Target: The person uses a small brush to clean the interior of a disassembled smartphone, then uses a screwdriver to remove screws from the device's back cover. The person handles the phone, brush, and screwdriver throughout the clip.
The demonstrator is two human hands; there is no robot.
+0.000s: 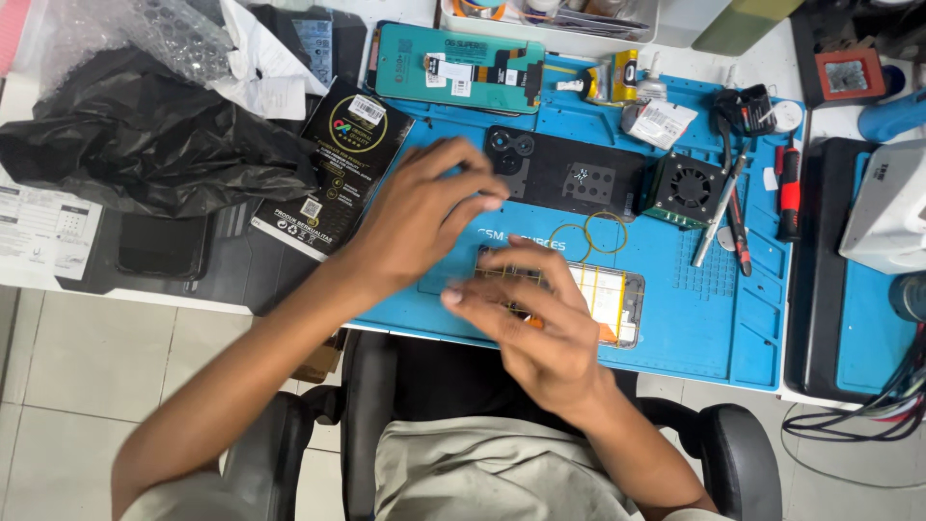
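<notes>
From the head camera, looking down over the person's lap, both hands work over an opened phone [603, 294] that lies on a blue work mat [733, 318] on the counter. The left hand [424, 207] hovers just above the mat with fingers spread and slightly curled, holding nothing that can be made out. The right hand [535, 323] rests on the near left part of the phone, fingers bent over it; whether it pinches a small part there cannot be told, since the fingers hide that spot.

The phone lies face down with its back off, so the pale battery and inner frame show at its right end. Its black back cover [569, 174] lies apart, farther up the mat, next to a small fan block [687, 188]. A teal screen panel with a ribbon cable [453, 68] waits at the top edge. Two thin rubber bands [590, 234] lie just beyond the phone. Tweezers and a red-handled screwdriver [788, 193] sit to the right, untouched.

Judging by this, the opening is done; the inner work appears under way, and closing up remains.
</notes>
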